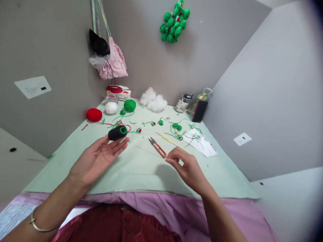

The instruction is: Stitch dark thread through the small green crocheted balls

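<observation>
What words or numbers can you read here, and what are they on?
No text here can be read.
On the white box: red print, too blurred.
On the tin: dark marks, too small.
On the wall sheet: faint lines, too small.

1. A small yarn-craft corner, set between plain grey walls.
2. At the far end of the worktop (141,168) lie yarn balls (129,105) and white stuffing (153,101). At its middle are thread snips (157,147), a crochet hook (166,138) and green scraps (176,129).
3. Above the worktop, a cluster of green crocheted pieces (174,22) hangs on the wall.
</observation>
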Demonstrator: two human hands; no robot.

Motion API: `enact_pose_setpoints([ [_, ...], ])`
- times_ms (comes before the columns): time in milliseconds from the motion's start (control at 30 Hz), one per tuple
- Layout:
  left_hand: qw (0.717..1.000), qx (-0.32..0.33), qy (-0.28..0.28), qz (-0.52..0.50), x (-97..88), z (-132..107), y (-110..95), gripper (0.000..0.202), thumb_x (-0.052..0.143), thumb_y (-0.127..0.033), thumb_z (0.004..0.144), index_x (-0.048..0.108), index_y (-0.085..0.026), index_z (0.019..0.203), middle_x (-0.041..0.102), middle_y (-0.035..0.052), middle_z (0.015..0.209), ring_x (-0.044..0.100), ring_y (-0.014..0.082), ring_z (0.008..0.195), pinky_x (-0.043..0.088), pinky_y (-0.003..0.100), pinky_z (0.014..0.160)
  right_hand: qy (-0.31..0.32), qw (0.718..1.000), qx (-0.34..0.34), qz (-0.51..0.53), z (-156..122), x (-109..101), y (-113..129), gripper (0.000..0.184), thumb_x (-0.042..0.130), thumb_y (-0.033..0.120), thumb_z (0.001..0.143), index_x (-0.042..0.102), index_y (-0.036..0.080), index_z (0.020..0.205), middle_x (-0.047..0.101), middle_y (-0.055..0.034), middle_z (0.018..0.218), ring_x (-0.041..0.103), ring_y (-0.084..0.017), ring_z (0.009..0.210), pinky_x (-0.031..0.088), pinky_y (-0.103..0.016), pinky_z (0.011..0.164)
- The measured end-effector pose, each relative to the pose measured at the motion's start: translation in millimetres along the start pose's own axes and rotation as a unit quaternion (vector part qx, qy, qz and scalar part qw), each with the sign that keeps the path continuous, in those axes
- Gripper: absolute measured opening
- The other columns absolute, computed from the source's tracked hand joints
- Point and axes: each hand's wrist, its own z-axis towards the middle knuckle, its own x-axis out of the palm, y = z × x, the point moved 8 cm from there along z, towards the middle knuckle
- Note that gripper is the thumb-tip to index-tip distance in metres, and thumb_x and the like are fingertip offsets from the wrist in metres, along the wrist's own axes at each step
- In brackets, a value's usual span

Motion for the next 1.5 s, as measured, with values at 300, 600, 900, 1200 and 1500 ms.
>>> enact_pose_setpoints([
  [300, 0.999, 0.027, 0.024, -0.015, 12.9, 3.3, -11.7, 0.03, 0.043, -0.015, 0.103, 0.073, -0.012, 0.105, 0.078, 0.0166, 0.112, 0.077, 0.0254, 0.104, 0.066, 0.027, 0.074, 0.163, 0.984, 0.003, -0.064, 17.5, 31.9, -24.2, 0.017, 0.057, 0.028, 0.101, 0.072, 0.022, 0.099, 0.071, -0.0066, 0.111, 0.067, -0.017, 0.09, 0.05, -0.031, 0.082],
  [600, 0.999, -0.026, 0.006, 0.024, 27.4, 9.5, 30.9, 0.019, 0.054, -0.012, 0.097, 0.073, -0.012, 0.094, 0.079, 0.0132, 0.104, 0.076, 0.0214, 0.096, 0.063, 0.031, 0.088, -0.101, 0.991, -0.071, 0.041, 31.9, -16.1, 38.8, 0.018, 0.063, 0.031, 0.098, 0.075, 0.024, 0.11, 0.065, -0.0023, 0.081, 0.052, -0.012, 0.065, 0.044, -0.027, 0.063],
  [900, 0.979, 0.063, 0.092, 0.173, 39.1, 9.8, 48.8, 0.013, 0.074, -0.03, 0.087, 0.08, -0.018, 0.086, 0.077, 0.0061, 0.101, 0.065, 0.0206, 0.102, 0.052, 0.033, 0.098, -0.047, 0.98, 0.057, 0.186, 41.2, 28.4, 17.7, 0.033, 0.061, 0.046, 0.096, 0.071, 0.017, 0.085, 0.058, -0.0013, 0.071, 0.043, -0.01, 0.058, 0.035, -0.026, 0.055],
  [1200, 0.887, 0.143, 0.093, 0.429, 35.5, 17.8, 21.4, 0.032, 0.075, -0.05, 0.084, 0.083, -0.025, 0.103, 0.074, 0.006, 0.104, 0.058, 0.0244, 0.1, 0.042, 0.031, 0.09, -0.068, 0.925, 0.148, 0.343, 40.5, 20.4, -19.7, 0.041, 0.068, 0.047, 0.089, 0.06, 0.016, 0.063, 0.041, 0.0032, 0.057, 0.03, -0.008, 0.053, 0.022, -0.026, 0.052],
  [1500, 0.821, 0.158, 0.193, 0.513, 62.6, 30.7, 24.6, 0.017, 0.081, -0.039, 0.074, 0.08, -0.022, 0.077, 0.063, 0.0021, 0.076, 0.052, 0.0196, 0.074, 0.041, 0.031, 0.076, -0.073, 0.919, 0.156, 0.356, 39.0, 20.9, -17.6, 0.043, 0.07, 0.047, 0.085, 0.056, 0.016, 0.058, 0.044, 0.0019, 0.057, 0.032, -0.008, 0.053, 0.023, -0.026, 0.051],
])
